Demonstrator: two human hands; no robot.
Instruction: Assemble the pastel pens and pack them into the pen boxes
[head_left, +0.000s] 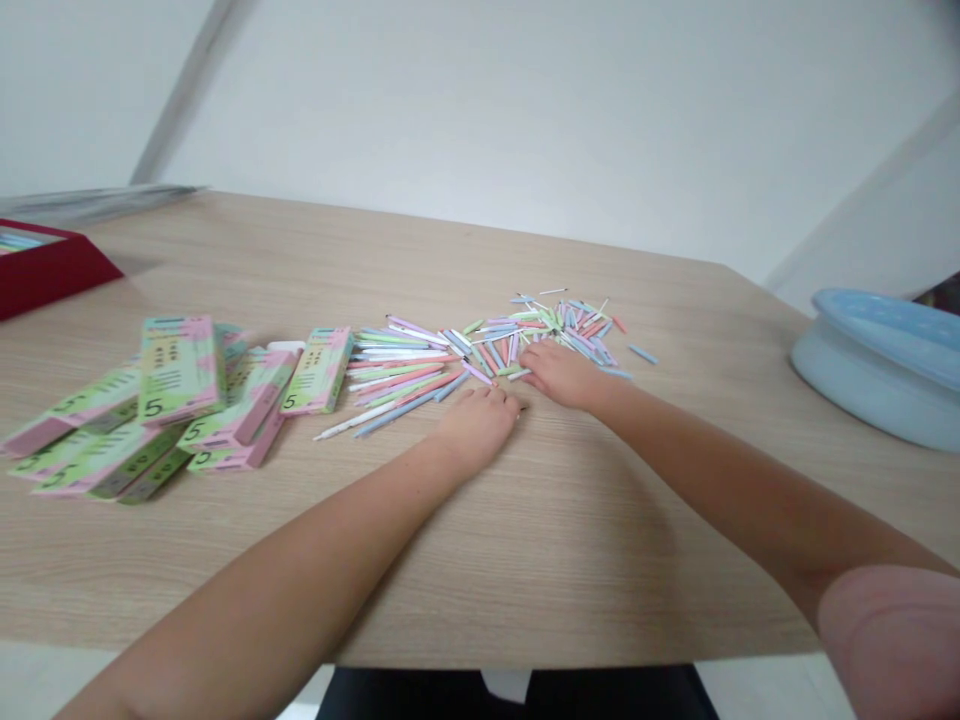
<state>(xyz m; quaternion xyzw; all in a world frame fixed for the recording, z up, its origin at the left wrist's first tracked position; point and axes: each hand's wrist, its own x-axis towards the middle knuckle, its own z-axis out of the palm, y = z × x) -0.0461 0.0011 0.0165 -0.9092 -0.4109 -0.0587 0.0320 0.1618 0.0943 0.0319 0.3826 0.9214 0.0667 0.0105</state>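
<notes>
My left hand (480,430) rests on the table with its fingers curled. A dark pencil tip (523,408) pokes out beside its fingertips; the rest of that pencil is hidden under the hand. My right hand (561,373) reaches to the near side of a loose pile of short pastel sticks that look like pencil caps (511,346). Its fingers are bent down among them, and what they pinch is hidden. Left of the pile, long pastel pencils (397,388) lie roughly side by side, close to my left hand.
Several pink and green cardboard boxes (180,370) marked 5 are heaped at the left, with a single box (319,370) beside the pencils. A red box (52,265) stands at the far left. To the right is a light blue round basin or stool (877,370).
</notes>
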